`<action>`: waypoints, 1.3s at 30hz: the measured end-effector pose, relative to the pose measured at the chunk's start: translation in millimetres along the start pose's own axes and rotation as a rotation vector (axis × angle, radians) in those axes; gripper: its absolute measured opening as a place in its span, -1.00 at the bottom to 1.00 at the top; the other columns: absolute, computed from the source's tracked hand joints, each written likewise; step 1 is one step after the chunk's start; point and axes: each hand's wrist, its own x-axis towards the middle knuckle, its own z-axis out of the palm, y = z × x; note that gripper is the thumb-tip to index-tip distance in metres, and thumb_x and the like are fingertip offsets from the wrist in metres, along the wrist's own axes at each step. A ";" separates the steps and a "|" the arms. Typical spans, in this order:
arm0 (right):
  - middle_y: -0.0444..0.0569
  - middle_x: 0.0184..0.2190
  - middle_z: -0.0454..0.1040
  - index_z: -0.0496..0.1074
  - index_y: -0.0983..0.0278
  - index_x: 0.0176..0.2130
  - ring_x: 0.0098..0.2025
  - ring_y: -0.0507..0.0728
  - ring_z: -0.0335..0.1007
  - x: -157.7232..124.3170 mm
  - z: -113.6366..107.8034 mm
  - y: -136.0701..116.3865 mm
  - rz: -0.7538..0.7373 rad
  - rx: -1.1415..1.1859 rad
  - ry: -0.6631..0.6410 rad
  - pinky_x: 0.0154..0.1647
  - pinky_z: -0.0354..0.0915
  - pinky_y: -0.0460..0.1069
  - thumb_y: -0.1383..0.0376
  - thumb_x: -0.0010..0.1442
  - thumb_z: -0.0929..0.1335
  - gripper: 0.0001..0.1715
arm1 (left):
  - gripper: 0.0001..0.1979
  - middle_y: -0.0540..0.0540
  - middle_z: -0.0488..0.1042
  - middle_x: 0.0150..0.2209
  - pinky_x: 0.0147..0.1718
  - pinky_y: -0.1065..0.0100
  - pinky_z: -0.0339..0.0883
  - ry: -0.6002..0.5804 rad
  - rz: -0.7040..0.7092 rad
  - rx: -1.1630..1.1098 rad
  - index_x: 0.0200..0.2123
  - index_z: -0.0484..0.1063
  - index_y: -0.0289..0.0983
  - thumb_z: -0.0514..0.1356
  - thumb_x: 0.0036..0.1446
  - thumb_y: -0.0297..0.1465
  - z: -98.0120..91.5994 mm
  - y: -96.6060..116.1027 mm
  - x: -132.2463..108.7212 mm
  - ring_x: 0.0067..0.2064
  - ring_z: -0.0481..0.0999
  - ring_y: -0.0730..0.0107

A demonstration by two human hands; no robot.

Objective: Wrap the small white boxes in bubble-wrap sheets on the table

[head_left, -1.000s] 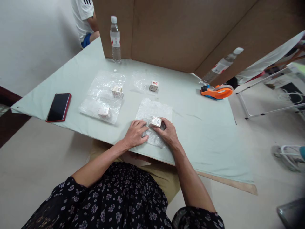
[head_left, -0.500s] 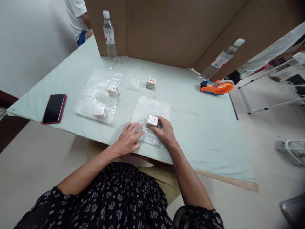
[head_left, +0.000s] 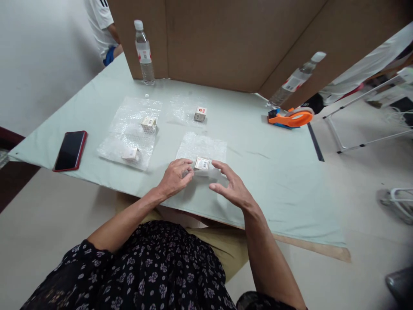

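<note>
one small cardboard box (head_left: 202,163) — square-edged, barcode label up — sits on a crinkly clear bubble wrap sheet (head_left: 203,146) near the pale cloth-covered tabletop's (head_left: 274,172) front edge. your left hand (head_left: 176,177) curls, its grip pinched on the wrap beside the box. your right hand (head_left: 232,188) hovers just right of the box, fingers spread apart.

No legible text; small box (head_left: 202,163) barcode label too small.

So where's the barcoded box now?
The barcoded box sits centre of head view, on the nearest bubble wrap sheet, between left hand and right hand.
</note>
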 end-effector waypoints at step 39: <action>0.01 -0.26 0.64 0.43 0.22 -0.45 -0.24 0.19 0.52 7.4 32.9 1.6 0.239 0.297 0.312 -0.19 0.38 0.07 0.12 0.09 0.43 -0.76 | -0.83 -0.13 0.62 -0.28 -0.14 0.31 0.42 -0.025 -0.323 -0.475 -0.47 0.42 -0.28 0.27 0.08 -0.33 17.7 -0.5 20.7 -0.20 0.59 0.32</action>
